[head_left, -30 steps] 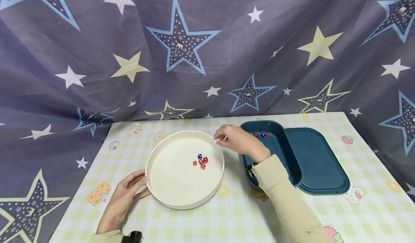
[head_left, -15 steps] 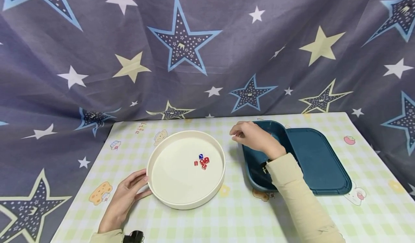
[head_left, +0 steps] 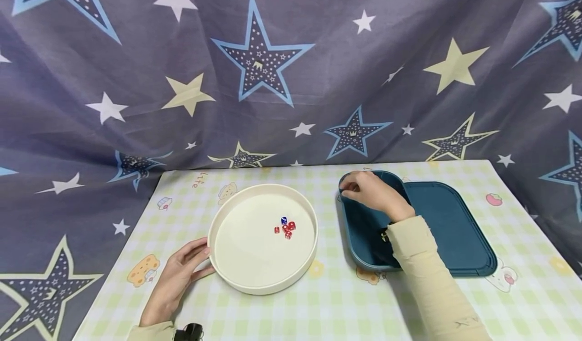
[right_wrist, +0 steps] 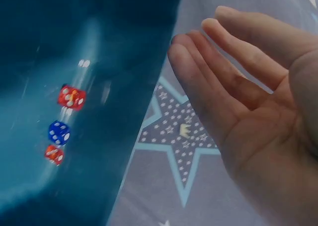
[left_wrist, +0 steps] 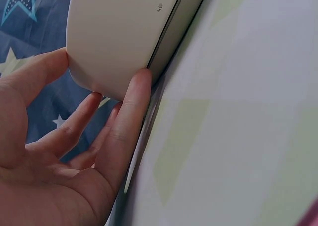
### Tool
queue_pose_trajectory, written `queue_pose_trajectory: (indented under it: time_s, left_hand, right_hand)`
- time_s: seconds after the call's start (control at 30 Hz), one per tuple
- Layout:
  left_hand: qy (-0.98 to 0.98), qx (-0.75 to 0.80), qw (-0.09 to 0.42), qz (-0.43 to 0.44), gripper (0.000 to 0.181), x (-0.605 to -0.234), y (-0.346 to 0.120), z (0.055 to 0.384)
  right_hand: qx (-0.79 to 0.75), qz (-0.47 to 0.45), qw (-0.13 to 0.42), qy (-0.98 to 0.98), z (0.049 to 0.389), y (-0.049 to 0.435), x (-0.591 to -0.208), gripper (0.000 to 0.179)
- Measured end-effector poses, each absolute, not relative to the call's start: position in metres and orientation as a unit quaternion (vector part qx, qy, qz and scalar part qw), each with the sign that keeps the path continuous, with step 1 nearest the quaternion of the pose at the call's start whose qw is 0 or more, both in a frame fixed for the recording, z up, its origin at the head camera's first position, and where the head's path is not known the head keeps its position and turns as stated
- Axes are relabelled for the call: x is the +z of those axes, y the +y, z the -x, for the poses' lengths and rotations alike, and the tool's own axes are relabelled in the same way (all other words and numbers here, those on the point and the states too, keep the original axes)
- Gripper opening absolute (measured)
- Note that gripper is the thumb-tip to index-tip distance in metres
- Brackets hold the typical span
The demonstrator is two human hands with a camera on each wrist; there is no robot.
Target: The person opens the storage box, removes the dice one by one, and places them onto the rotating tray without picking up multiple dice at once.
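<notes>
Here relaxed right fingers (right_wrist: 198,82) hover above glossy teal tray (head_left: 364,250); straight left fingers (left_wrist: 131,112) touch round cream dish (head_left: 218,260)

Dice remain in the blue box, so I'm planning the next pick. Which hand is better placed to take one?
The right hand, probably: it is open over the blue box, near the dice. The left hand rests against the white tray, away from the box.
</notes>
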State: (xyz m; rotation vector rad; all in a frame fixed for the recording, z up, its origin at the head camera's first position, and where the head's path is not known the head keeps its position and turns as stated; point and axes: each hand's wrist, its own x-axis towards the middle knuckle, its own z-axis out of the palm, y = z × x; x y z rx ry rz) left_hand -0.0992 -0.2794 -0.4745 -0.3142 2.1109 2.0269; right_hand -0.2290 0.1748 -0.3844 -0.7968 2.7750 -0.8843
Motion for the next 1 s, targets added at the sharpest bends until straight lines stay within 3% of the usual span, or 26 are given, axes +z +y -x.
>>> queue_pose_trajectory:
  time_s: [0.37, 1.0]
  left_hand:
    - [0.715, 0.685, 0.099, 0.104, 0.063, -0.475, -0.280, 0.099]
    - [0.709, 0.692, 0.095, 0.099, 0.062, -0.476, -0.280, 0.100]
  right_hand:
    - [-0.292, 0.222, 0.080, 0.927, 0.237, 0.188, -0.398, 0.027]
    - [-0.272, 0.162, 0.070, 0.946, 0.247, 0.205, -0.418, 0.028]
